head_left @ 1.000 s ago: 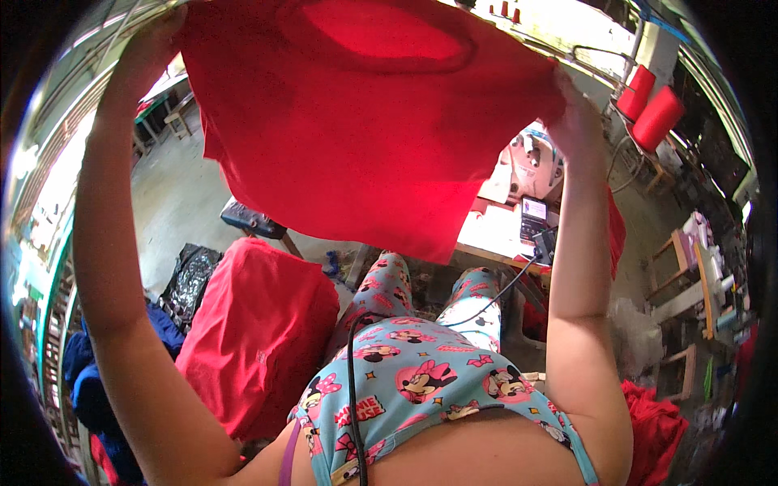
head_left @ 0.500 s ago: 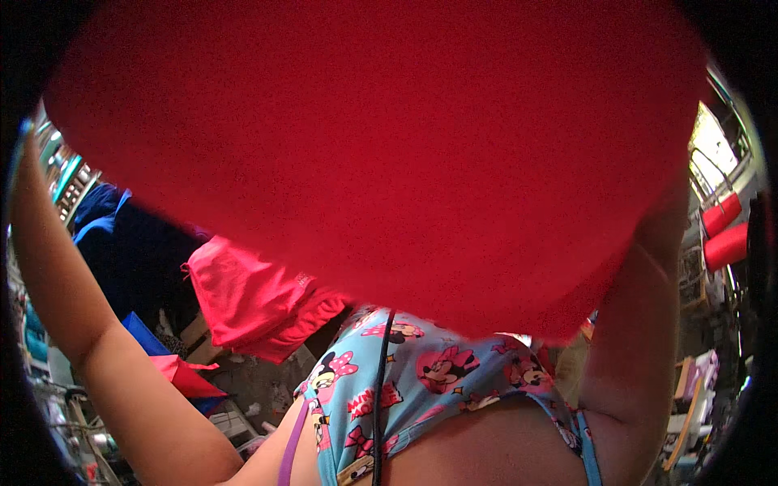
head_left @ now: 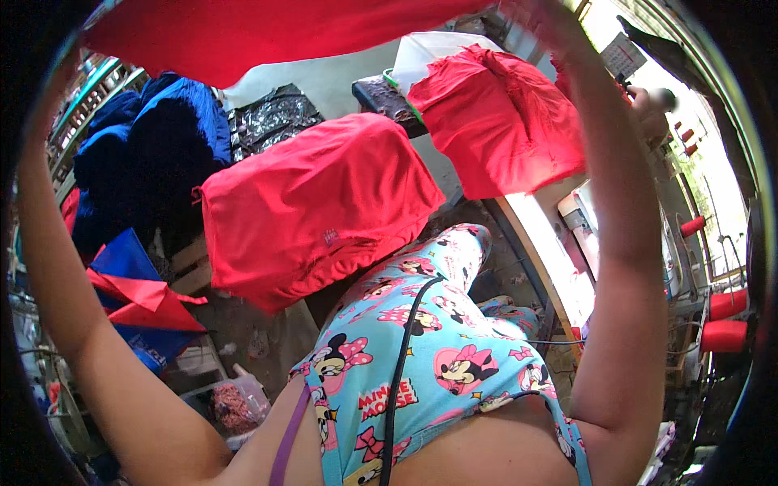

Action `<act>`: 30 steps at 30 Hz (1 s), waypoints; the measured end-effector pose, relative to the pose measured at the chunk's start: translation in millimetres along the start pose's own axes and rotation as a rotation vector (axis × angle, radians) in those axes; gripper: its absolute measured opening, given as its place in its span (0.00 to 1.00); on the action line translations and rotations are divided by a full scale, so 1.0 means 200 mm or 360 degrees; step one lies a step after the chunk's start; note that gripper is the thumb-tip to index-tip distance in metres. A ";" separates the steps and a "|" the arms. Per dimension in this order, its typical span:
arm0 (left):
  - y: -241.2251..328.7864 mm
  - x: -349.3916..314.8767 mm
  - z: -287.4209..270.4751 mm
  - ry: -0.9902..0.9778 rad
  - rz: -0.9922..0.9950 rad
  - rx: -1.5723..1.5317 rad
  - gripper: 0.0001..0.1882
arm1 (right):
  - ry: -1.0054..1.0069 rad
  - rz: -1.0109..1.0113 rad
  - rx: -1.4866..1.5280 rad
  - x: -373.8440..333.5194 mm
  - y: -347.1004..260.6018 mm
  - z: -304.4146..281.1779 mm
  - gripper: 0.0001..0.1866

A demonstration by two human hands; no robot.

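A plain red cloth (head_left: 267,36) is stretched across the top of the view, raised high between my two lifted arms. My left hand (head_left: 70,57), at the upper left rim, is closed at the cloth's left end; its fingers are dark and hard to see. At the cloth's right end my right hand (head_left: 527,11) grips it, partly cut off by the upper edge and blurred. Beneath the cloth, a stack of red fabric (head_left: 316,202) lies beside my lap, which is covered in light blue printed clothing (head_left: 421,324). Farther right sits a second red fabric pile (head_left: 502,121).
Dark blue fabric (head_left: 154,154) is heaped on the left, next to a black plastic bag (head_left: 279,117). A blue and red bag (head_left: 146,300) and a clear container of pinkish scraps (head_left: 241,405) are lower left. Red thread cones (head_left: 724,334) stand right, beyond a pale-edged table (head_left: 539,255).
The red cloth, which covered most of the view, has risen and moved away to the top edge. Both fabric stacks and my lap now show more fully.
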State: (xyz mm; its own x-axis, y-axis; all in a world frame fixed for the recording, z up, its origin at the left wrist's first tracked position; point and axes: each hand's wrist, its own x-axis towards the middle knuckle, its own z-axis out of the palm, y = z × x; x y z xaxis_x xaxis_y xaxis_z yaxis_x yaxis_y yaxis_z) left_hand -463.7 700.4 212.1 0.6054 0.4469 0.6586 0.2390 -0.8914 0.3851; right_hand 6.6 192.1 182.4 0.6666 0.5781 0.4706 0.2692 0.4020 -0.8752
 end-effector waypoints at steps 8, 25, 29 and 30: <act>0.47 -1.23 0.69 -0.1753 -0.0587 -0.0353 0.06 | -0.0048 0.1343 -0.0317 -1.35 1.09 -0.13 0.11; 2.08 -0.29 2.13 -0.1694 0.1432 -0.0459 0.09 | 0.0276 0.1133 -0.1275 -2.02 0.58 -0.70 0.13; 2.53 -0.25 2.57 -0.1457 0.1640 -0.0648 0.09 | 0.0689 0.1556 -0.1842 -2.11 0.29 -0.77 0.18; 2.61 -0.23 2.64 -0.1262 0.1672 -0.0601 0.09 | 0.0813 0.1559 -0.1828 -2.11 0.25 -0.72 0.17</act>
State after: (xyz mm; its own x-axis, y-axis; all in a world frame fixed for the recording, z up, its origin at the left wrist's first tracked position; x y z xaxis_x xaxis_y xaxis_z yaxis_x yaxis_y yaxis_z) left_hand 33.8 174.4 40.8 0.6706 -0.6973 0.2531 -0.7406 -0.6491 0.1736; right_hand -160.9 -134.8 -77.5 0.9784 -0.1037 -0.1786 -0.1845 -0.8274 -0.5304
